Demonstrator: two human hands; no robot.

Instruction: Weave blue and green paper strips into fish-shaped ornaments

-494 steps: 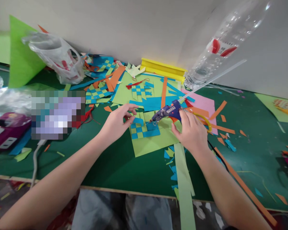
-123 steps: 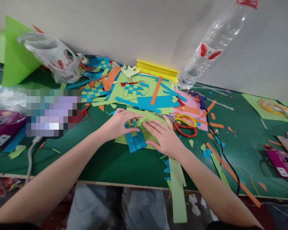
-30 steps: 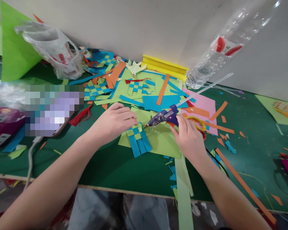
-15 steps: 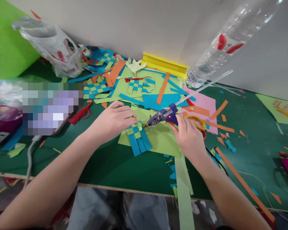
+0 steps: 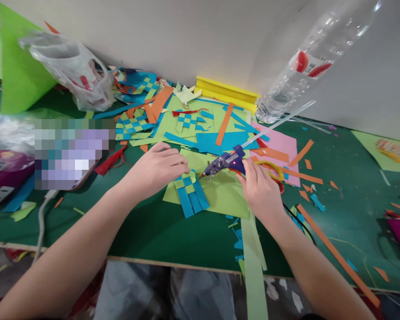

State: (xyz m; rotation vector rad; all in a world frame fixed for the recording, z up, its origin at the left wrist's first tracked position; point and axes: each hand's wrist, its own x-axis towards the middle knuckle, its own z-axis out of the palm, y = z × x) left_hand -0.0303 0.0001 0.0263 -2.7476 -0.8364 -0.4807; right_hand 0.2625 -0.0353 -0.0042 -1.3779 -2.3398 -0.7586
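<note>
My right hand (image 5: 262, 184) is wrapped round the handle of a blue hot glue gun (image 5: 225, 162), whose nozzle points left. A clear glue stick (image 5: 280, 122) sticks out of its back end. The nozzle tip meets the edge of a woven blue and green paper piece (image 5: 190, 191), which has loose blue strips hanging toward me. With its fingers closed at the top of that piece, my left hand (image 5: 162, 171) pinches the paper; the fingertips are partly hidden. Beneath lies a light green sheet (image 5: 225, 200).
Behind are finished woven paper pieces (image 5: 188, 121), orange and blue strips, and a yellow folded strip (image 5: 226, 94). Yellow-handled scissors (image 5: 271, 169) lie by my right hand. A plastic bottle (image 5: 300, 66) leans at the back right. A phone (image 5: 75, 153) and red tassel (image 5: 111, 161) are at left.
The view has shifted slightly. Both hands, the glue gun and the woven paper piece keep nearly the same places relative to each other.
</note>
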